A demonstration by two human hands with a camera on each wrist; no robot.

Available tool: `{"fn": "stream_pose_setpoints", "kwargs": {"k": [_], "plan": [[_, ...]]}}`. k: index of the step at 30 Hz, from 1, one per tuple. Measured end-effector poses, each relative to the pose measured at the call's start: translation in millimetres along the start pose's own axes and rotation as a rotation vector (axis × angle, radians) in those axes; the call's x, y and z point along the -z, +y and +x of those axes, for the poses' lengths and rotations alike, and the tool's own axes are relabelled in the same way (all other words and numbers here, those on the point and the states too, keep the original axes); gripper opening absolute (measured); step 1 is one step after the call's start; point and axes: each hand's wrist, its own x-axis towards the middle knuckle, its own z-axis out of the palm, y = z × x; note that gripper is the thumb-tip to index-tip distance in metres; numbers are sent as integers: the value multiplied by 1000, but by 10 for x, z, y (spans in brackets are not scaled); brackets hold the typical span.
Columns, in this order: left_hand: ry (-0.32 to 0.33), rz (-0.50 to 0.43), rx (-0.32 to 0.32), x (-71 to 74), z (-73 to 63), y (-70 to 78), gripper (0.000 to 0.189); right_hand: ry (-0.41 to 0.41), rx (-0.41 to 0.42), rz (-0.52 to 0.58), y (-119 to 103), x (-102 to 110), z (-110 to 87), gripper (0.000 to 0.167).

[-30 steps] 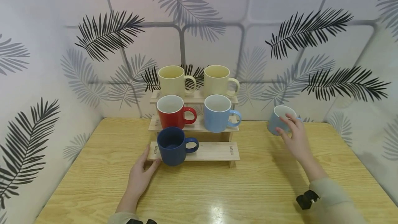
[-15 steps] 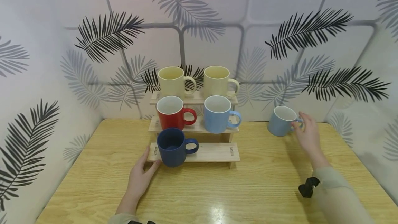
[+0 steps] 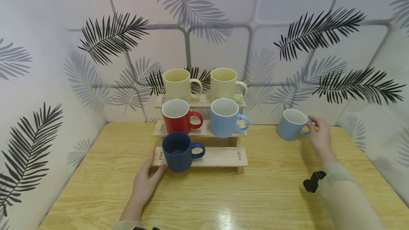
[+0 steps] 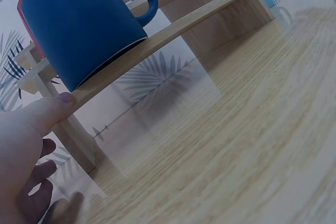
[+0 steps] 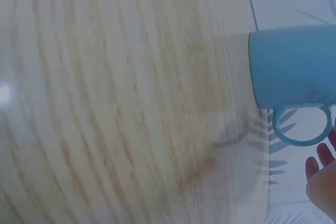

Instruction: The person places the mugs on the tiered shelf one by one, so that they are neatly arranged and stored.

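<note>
My left hand grips the left end of the wooden tiered rack; its thumb lies at the front edge of the lowest shelf, below a dark blue mug. In the left wrist view the other fingers curl below shelf level. At the right, a light blue mug with a white inside stands upright on the table. My right hand pinches the upper part of its handle. The right wrist view cuts off part of that hand and the mug's rim.
On the middle shelf stand a red mug and another light blue mug. Two cream mugs are on the top shelf. A leaf-patterned wall closes off the back of the wooden table.
My right hand has gone from over the light blue mug's rim, rightward, to its handle. The mug stays in place. My left hand keeps its hold on the rack.
</note>
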Motion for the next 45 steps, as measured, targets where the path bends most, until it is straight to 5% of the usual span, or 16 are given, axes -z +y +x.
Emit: {"fn": "stream_pose_setpoints", "kwargs": {"k": [13,24,38,45], "plan": [[22,15,-14,-15,3,-25,78,12,-30,51,69,-75,9,31],[22,12,-10,-20,3,-42,78,105,-252,171,52,-113,-89,33],[13,10,-3,-18,7,-41,79,208,-258,238,-9,-187,-307,28],[-4,1,4,-18,2,-40,80,264,-276,432,-95,-259,-419,14]]}}
